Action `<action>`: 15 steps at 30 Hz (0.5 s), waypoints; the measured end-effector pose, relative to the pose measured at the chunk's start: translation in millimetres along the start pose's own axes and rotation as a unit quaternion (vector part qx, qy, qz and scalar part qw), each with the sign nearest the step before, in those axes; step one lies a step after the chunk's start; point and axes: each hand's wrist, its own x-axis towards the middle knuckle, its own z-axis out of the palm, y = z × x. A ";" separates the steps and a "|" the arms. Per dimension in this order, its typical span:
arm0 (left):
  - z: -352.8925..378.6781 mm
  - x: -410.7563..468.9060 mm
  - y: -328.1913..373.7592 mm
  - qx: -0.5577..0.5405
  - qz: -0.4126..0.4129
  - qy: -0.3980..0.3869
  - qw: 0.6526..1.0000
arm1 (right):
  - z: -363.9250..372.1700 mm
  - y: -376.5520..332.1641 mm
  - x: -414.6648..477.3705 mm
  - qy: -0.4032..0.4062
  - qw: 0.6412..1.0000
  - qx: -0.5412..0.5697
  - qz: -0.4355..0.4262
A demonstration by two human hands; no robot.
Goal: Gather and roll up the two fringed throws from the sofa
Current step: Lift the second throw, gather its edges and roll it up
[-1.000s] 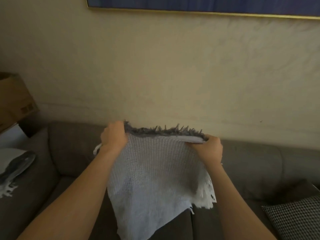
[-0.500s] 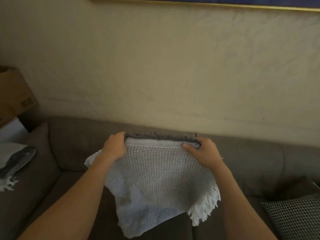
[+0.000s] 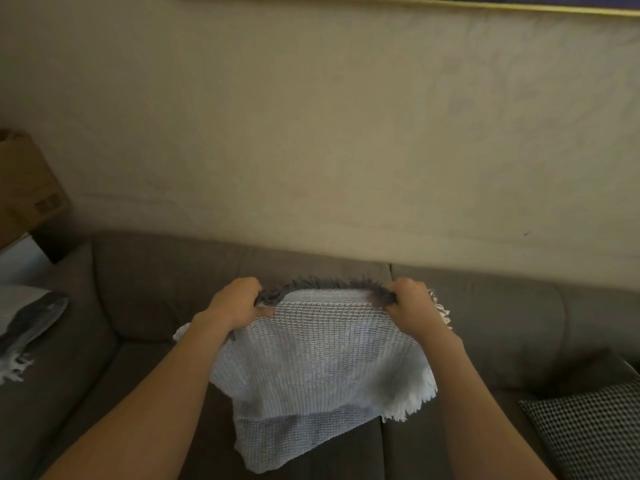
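Head view: left hand [image 3: 235,303] and right hand [image 3: 412,303] each clench a top corner of the pale knit throw [image 3: 318,368], right along its dark fringe [image 3: 325,284]. The throw hangs over the sofa [image 3: 138,278] seat, can't tell if the lower end touches. A second fringed cloth [image 3: 31,323] lies on the left armrest, likely the other throw. Step looks like squaring up before the roll. Next: keep corners level, turn the top edge down evenly, tuck the fringe in.
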 end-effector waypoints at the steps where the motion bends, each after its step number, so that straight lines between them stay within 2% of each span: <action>1: 0.5 1.8 1.9 0.008 -0.001 0.004 1.000 | 1.8 -0.4 -0.2 0.007 1.000 0.008 0.000; 6: 1.2 3.8 1.8 0.011 -0.007 -0.020 1.000 | 7.9 -4.3 3.1 0.014 1.000 0.015 -0.008; 13: 3.8 -7.5 8.5 -0.079 0.054 -0.028 0.995 | 0.0 -7.0 2.1 0.023 0.999 0.024 -0.008; 15: 2.9 -8.1 12.5 -0.094 0.045 -0.025 0.994 | -3.7 -6.8 0.3 0.022 1.000 0.017 -0.004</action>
